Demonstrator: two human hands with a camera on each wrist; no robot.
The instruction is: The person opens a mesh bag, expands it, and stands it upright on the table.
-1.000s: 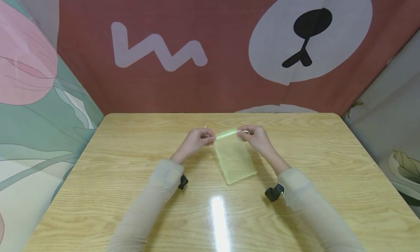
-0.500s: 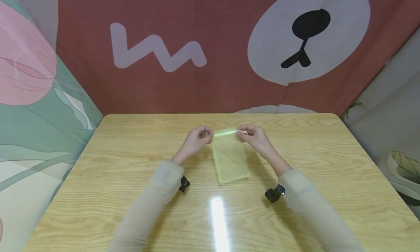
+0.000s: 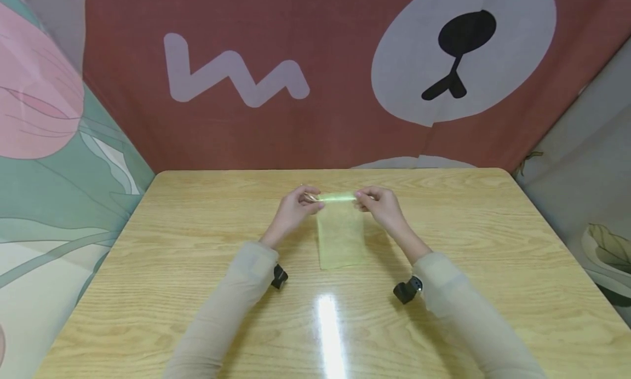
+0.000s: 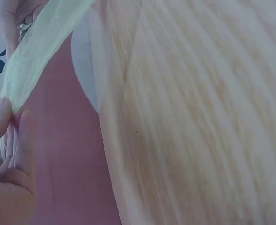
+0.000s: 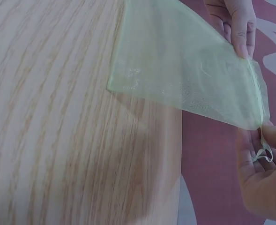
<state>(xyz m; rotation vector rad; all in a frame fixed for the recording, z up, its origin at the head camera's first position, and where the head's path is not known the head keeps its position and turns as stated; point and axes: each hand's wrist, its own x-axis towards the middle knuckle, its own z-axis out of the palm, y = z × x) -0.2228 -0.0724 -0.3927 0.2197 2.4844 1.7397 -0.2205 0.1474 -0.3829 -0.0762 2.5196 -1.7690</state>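
A sheer yellow-green drawstring pouch (image 3: 341,236) hangs between both hands above the table. My left hand (image 3: 294,206) pinches its upper left corner between thumb and fingers. The upper right corner is in the grip of my right hand (image 3: 382,206). In the right wrist view the pouch (image 5: 189,65) looks flat and see-through, and a pale ribbon loop (image 5: 265,152) trails from its mouth across the right palm. Seen from the left wrist, the pouch (image 4: 41,51) stretches from one hand's fingertips to the other's.
The wood-grain table (image 3: 172,291) carries a bright light reflection near its front. A reddish-brown cloth (image 3: 296,138) with a cartoon face hangs behind the far edge. A black wrist camera (image 3: 406,290) sticks out below the right sleeve, another (image 3: 279,276) below the left.
The pouch has swung left and straightened, its top edge now nearly level instead of slanting. My left hand has risen slightly; the right hand has hardly moved.
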